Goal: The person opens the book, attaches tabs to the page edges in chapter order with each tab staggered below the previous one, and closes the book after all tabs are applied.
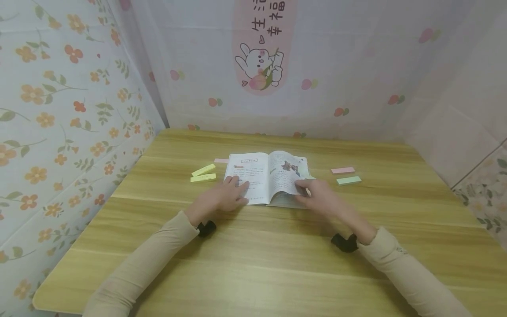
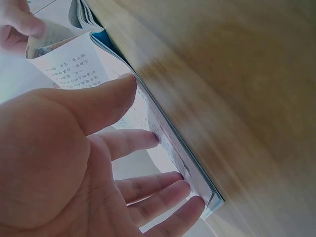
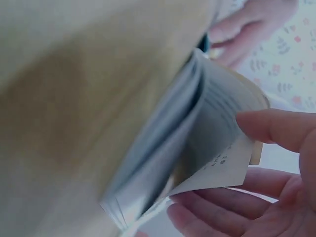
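Observation:
An open book (image 1: 255, 174) lies on the wooden table, with printed text on both sides and a small coloured picture on the right-hand page. My left hand (image 1: 229, 196) rests on the left page, fingers spread and fairly straight. In the left wrist view, the fingertips of that left hand (image 2: 98, 163) touch the page near the book's edge. My right hand (image 1: 318, 196) pinches the outer lower part of a right-hand page. That page (image 3: 215, 173) bows up off the pages below, held between thumb and fingers in the right wrist view.
Two yellow paper strips (image 1: 203, 178) lie left of the book, and a pink strip (image 1: 221, 160) is partly hidden behind its upper left corner. To the right are another pink strip (image 1: 343, 170) and a green strip (image 1: 349, 180). A printed curtain (image 1: 336, 66) hangs behind the table.

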`<state>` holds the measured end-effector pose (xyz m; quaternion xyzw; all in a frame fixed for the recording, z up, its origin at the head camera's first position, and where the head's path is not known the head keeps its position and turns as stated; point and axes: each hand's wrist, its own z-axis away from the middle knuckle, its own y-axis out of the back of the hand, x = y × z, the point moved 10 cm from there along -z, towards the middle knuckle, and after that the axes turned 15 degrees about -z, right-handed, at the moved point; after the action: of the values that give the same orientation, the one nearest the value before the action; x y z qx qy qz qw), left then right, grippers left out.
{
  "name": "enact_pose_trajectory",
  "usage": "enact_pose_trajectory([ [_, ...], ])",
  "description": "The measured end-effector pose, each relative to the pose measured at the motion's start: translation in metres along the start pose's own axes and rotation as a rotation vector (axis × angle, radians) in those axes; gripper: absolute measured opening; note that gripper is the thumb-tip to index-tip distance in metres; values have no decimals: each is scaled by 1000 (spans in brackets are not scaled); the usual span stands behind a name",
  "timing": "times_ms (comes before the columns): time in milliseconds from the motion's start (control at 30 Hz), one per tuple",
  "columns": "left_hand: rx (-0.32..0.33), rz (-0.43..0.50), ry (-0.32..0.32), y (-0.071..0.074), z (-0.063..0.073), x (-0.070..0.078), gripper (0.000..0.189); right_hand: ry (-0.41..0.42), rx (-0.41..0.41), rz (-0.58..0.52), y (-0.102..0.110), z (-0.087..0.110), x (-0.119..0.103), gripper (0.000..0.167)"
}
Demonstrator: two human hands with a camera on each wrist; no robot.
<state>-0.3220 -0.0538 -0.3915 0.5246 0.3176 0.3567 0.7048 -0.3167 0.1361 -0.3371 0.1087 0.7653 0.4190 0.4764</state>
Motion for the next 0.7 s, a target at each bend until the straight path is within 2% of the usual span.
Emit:
enact_pose_trajectory([
  [33,2,0,0,0,0,0,64,-5,5,15,4,1,0,17],
  [100,2,3,1,0,0,0,64,-34,4,47,10,2,0,24],
  [233,3,8,4,0,0,0,64,-101,-1,67,18,5,3,52],
  [433,4,10,3,-2,-1,-1,64,-169,27,-10,22,6,6,46],
  [533,7,17,3,-2,-2,-1,64,-194,46,-21,22,6,7,51],
  [700,3,17,3,-2,-2,-2,64,-154,64,-24,22,4,2,58],
])
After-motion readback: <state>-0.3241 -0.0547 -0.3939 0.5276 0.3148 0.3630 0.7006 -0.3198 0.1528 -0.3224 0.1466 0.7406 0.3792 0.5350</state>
